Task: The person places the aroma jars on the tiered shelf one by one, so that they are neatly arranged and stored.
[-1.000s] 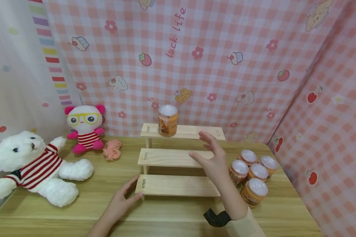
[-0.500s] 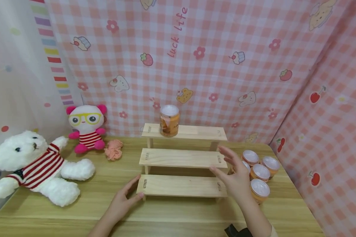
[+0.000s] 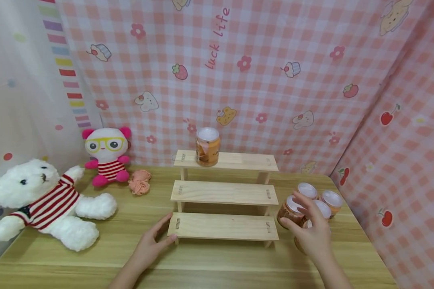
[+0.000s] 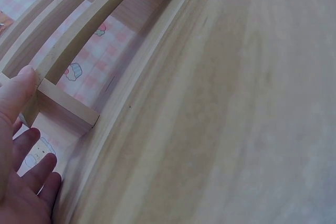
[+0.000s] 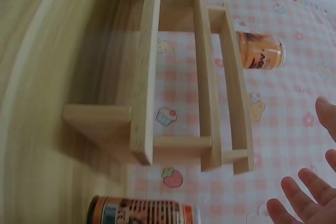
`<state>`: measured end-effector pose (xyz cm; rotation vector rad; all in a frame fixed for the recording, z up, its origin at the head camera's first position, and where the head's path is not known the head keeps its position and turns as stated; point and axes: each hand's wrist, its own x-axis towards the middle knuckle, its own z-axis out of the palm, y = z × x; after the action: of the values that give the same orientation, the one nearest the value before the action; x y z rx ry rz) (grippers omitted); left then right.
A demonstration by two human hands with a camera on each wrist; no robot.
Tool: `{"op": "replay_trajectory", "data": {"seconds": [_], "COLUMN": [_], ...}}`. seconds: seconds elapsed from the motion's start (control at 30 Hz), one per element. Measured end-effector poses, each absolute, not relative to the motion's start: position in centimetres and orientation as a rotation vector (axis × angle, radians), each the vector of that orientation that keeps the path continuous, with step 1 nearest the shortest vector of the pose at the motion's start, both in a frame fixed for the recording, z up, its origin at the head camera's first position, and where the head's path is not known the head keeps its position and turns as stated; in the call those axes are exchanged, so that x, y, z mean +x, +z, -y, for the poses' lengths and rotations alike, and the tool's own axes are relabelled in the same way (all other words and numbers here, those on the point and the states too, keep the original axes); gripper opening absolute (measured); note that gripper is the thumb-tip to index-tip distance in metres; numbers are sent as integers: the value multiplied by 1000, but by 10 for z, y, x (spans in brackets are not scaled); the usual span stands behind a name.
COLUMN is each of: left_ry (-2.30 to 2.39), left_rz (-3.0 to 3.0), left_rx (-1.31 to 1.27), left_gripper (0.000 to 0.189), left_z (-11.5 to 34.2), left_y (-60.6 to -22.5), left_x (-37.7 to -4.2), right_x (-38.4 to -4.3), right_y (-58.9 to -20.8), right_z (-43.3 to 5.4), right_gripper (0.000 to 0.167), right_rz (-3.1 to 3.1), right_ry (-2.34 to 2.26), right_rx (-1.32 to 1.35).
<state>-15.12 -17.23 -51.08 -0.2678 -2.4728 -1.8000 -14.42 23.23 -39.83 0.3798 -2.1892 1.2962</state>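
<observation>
A three-tier wooden display shelf (image 3: 224, 226) stands on the table. My left hand (image 3: 147, 247) is at the left end of its lowest step, the thumb touching the front corner and the other fingers loosely extended beside the end. One orange-labelled jar (image 3: 207, 148) with a clear lid stands on the top step, left of its middle. My right hand (image 3: 315, 235) is over a group of similar jars (image 3: 332, 203) right of the shelf, thumb and fingers spread apart, partly hiding them. Its fingertips overlap the jar (image 3: 288, 214) closest to the shelf. In the right wrist view this hand (image 5: 310, 198) holds nothing.
To the left lie a white teddy bear (image 3: 54, 200) in a striped shirt, a pink-and-white plush toy (image 3: 108, 156) with yellow glasses, and a ball of peach yarn (image 3: 140, 182). A checked cloth (image 3: 253, 88) hangs right behind the table (image 3: 209, 269).
My right hand has moved from above the shelf's right side, right and down to the group of jars. The left hand has stayed at the shelf's left end.
</observation>
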Motion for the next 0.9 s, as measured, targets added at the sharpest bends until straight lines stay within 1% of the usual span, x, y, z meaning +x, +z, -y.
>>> {"op": "replay_trajectory", "data": {"seconds": [0.17, 0.4, 0.53, 0.77, 0.9], "left_ry": [-1784, -1796, -1790, -1786, -1776], "left_rz": [2485, 2491, 2497, 2501, 2505], "left_rx": [-257, -244, -241, -242, -239], "left_gripper": [67, 67, 66, 67, 67], "left_z": [172, 172, 172, 172, 171], "left_y": [-511, -510, -509, -507, -508], "left_x": [-151, -151, -151, -150, -150], "right_x": [-136, -127, -122, -120, -120], "right_y": [-403, -414, -420, -434, -443], "right_z": [-247, -268, -280, -301, -309], "right_gripper": [73, 75, 77, 81, 80], "right_rz": [2169, 2264, 2323, 2371, 2386], "right_ry": [1288, 1268, 1225, 1121, 1104], "right_rx": [356, 128, 43, 77, 101]}}
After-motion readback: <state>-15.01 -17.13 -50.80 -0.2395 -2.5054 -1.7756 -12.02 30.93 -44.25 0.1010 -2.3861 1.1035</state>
